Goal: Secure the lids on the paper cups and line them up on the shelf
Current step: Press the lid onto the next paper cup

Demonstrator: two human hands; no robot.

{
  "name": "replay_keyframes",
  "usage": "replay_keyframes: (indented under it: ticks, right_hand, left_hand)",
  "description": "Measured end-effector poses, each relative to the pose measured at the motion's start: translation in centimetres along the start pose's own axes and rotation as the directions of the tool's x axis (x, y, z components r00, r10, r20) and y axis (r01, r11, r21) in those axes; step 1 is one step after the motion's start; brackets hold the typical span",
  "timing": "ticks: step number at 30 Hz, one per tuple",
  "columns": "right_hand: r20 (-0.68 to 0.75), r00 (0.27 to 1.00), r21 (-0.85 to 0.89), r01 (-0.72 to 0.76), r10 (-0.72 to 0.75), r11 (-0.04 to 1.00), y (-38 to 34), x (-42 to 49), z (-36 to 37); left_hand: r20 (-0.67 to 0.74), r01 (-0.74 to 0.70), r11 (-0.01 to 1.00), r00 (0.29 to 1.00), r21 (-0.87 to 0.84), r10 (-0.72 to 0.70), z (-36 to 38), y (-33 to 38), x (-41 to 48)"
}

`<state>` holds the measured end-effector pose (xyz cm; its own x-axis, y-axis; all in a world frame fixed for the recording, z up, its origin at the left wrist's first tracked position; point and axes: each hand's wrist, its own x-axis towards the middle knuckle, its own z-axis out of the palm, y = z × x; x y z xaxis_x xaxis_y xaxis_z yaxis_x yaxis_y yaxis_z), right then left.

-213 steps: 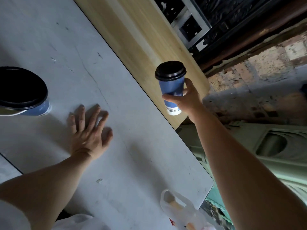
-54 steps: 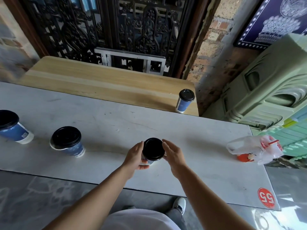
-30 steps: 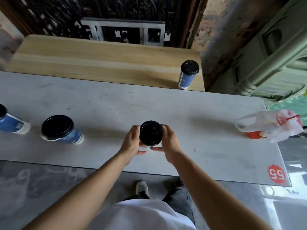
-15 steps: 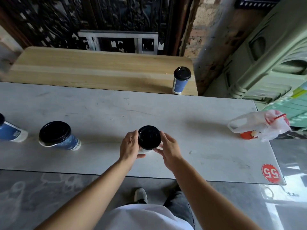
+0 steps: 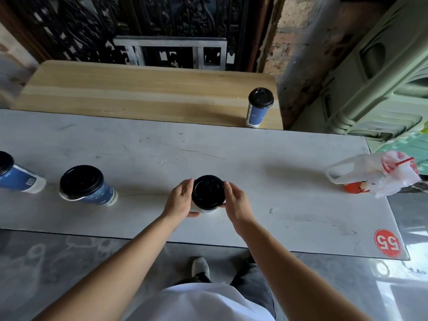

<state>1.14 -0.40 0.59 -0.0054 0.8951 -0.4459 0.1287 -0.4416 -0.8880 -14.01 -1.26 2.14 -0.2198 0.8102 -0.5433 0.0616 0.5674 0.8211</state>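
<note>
Head camera looks straight down on the lidded cup (image 5: 208, 193) — upright on the white table (image 5: 231, 154), long axis vertical, black lid facing up at me, only a sliver of pale wall showing beneath. My left hand (image 5: 180, 200) curls round it from 9 o'clock and my right hand (image 5: 236, 202) from 3 o'clock, gripping at the lid's rim. At 1 o'clock a second cup (image 5: 259, 107) stands upright at the wooden shelf's (image 5: 139, 93) right end. Two more — a nearer cup (image 5: 85, 186) and a far cup (image 5: 16, 177) — stand at 9 o'clock.
</note>
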Motion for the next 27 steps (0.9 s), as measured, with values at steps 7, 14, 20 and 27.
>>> replay_keyframes:
  ticks: [7,14,20,27]
  right_hand:
    - [0.043,0.995,0.106,-0.094,0.090,0.990,-0.6,0.0,0.4]
    - [0.131,0.973,0.352,-0.227,0.193,0.908,-0.6,-0.9,-0.6]
    - [0.077,0.988,0.348,-0.153,0.134,0.925,0.0,-1.6,-0.7]
    - [0.090,0.982,0.307,-0.189,0.169,0.933,-1.0,-0.8,-1.2]
  left_hand:
    - [0.013,-0.019,0.998,1.000,-0.063,0.019,0.5,0.1,0.0]
    - [-0.086,-0.012,0.973,0.996,-0.230,-0.008,1.9,-0.3,-1.1]
    - [-0.174,0.031,0.963,0.981,-0.269,-0.081,3.3,-1.3,-1.5]
    - [-0.170,0.029,0.990,0.984,-0.137,-0.053,2.2,-1.0,-0.4]
